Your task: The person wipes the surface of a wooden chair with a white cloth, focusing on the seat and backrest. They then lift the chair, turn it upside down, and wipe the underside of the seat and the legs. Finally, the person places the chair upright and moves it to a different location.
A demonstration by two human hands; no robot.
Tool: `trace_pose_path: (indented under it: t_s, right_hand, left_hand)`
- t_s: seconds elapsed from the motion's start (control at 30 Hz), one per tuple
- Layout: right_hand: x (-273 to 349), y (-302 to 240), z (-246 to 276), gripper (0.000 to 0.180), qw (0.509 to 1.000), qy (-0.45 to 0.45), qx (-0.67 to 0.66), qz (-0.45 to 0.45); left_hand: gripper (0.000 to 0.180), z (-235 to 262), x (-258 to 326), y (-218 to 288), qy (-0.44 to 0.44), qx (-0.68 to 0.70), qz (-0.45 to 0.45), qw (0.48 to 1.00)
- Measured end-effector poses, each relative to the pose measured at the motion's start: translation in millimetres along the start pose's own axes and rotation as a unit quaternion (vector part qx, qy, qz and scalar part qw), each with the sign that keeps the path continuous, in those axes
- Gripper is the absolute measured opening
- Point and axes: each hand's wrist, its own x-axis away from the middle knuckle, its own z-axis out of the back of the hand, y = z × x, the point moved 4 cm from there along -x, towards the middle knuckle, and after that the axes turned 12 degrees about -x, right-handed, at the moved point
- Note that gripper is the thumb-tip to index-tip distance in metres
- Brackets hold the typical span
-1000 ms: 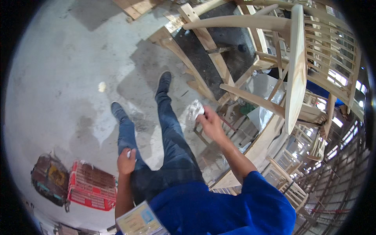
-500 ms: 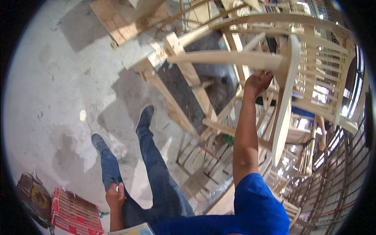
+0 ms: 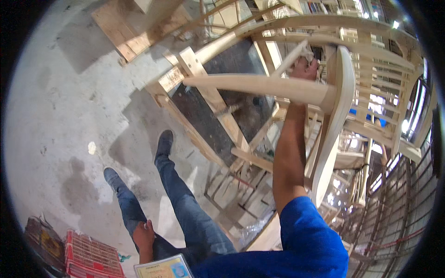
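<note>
An unpainted wooden chair lies tipped on its side at the right, its legs pointing left and its slatted back away to the right. My right hand reaches behind the near upper leg, close to another leg. Its fingers look curled round a pale, crumpled thing, blurred and partly hidden by the chair. My left hand hangs beside my thigh with fingers closed; a small whitish bit shows at them, too small to name.
A wooden stand with a black panel is below the chair. Brown boards lie at the upper left. A red crate stands beside a dark bag at the lower left. More chair frames crowd the right, near a barred wall.
My right hand has moved farther up and away, passing behind the near chair leg. My left hand has shifted slightly right and down. The view has shifted a little.
</note>
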Motion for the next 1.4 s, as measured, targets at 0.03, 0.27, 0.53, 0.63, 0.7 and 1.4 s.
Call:
trace_pose_path:
  t_s: [0.03,0.27,0.53,0.63,0.7,1.4]
  right_hand:
    - [3,-7,12,0.041,0.991,0.060,-0.021,0.118]
    - [256,-56,-38,0.029,0.947,-0.285,0.076,-0.129]
    - [509,-58,144,0.032,0.800,-0.020,-0.200,-0.565]
    - [444,-17,257,0.029,0.894,0.081,-0.034,-0.438]
    - [373,16,299,0.030,0.884,0.200,-0.166,-0.389]
    - [140,62,232,0.034,0.964,-0.081,0.237,-0.091]
  left_hand:
    - [0.042,-4,-6,-1,0.011,-0.006,-0.033,0.999]
    - [0.040,16,-7,-45,0.016,0.016,-0.035,0.999]
    - [0.052,47,-16,-78,-0.014,0.099,-0.028,0.995]
    - [0.048,23,-5,-85,-0.046,0.089,-0.018,0.995]
    - [0.047,4,2,-82,-0.049,0.045,-0.026,0.997]
    - [0.051,-66,27,-40,-0.048,0.058,-0.032,0.997]
